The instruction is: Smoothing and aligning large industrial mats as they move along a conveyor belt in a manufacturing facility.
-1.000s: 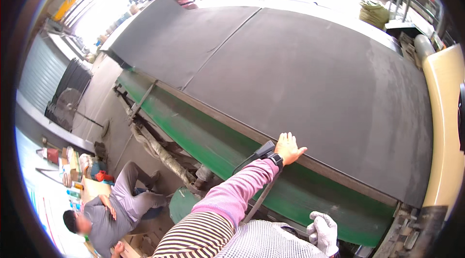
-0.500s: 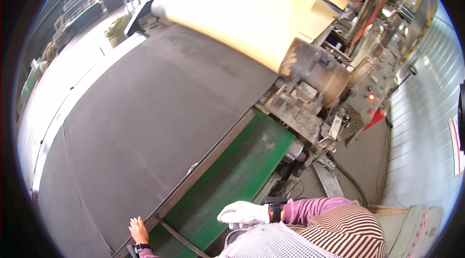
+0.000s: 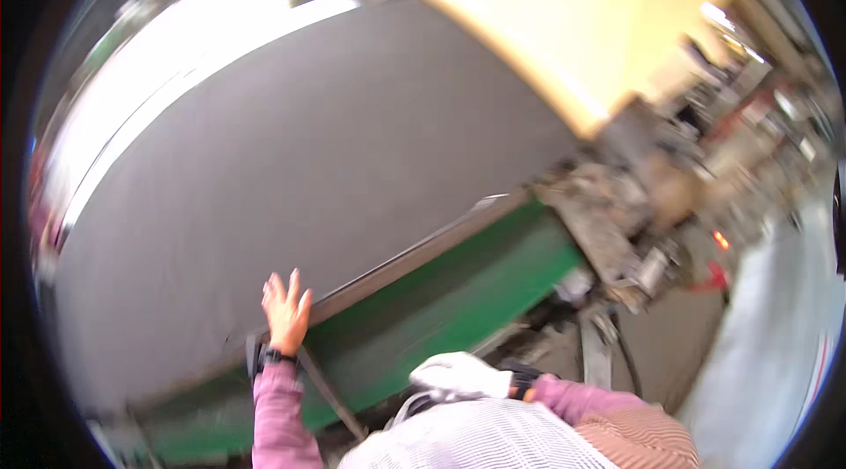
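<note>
Since the earlier frame the left hand (image 3: 285, 310) has been moved up, fingers spread flat on the dark sheet (image 3: 291, 169) at lower left. The gloved right hand (image 3: 458, 375) is curled, empty, below the green frame (image 3: 441, 302). Fingers could be pinched at the sheet's edge.

No packages, labels, signs, screens — none visible.

A broad dark grey sheet (image 3: 291, 169) covers the machine bed, spreading from the centre out toward nine and eleven o'clock. Its near edge runs along the green frame (image 3: 441, 310), slanting from seven o'clock up toward three. The bare left hand (image 3: 285, 310) rests flat on that edge at about seven o'clock. A large tan roll (image 3: 564, 20) lies at one o'clock, meeting the sheet's far end.
</note>
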